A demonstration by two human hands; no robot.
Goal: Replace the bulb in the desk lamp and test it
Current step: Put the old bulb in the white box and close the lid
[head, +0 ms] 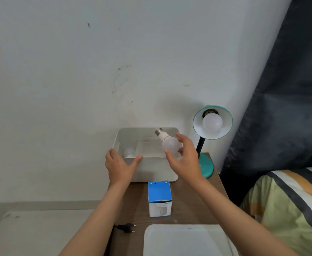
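Both forearms reached up from the lower edge of the frame toward the white bin [157,169] at centre. The left hand [121,166] lay on the bin's near-left corner, fingers fairly straight over the rim and the thumb stretched right along the near edge. The right hand [183,157], just right of centre, was raised over the bin's right end with its fingers curled loosely round the globe of a white bulb [168,143], thumb on the near side and fingertips on the far side.

The held bulb was tilted, its long axis running from lower right to upper left, the metal screw base pointing up-left toward the wall and the round end sitting in the palm. A second bulb [129,152] lay inside the bin at its left end. A third bulb [212,122] sat in the socket of the teal desk lamp [206,164] at the right of centre, the shade facing the camera.

Below the bin, on the brown table [188,204], stood a blue-and-white box [159,199]. A black plug [126,227] lay at lower centre-left, beside a white lid [184,241] at the bottom edge.
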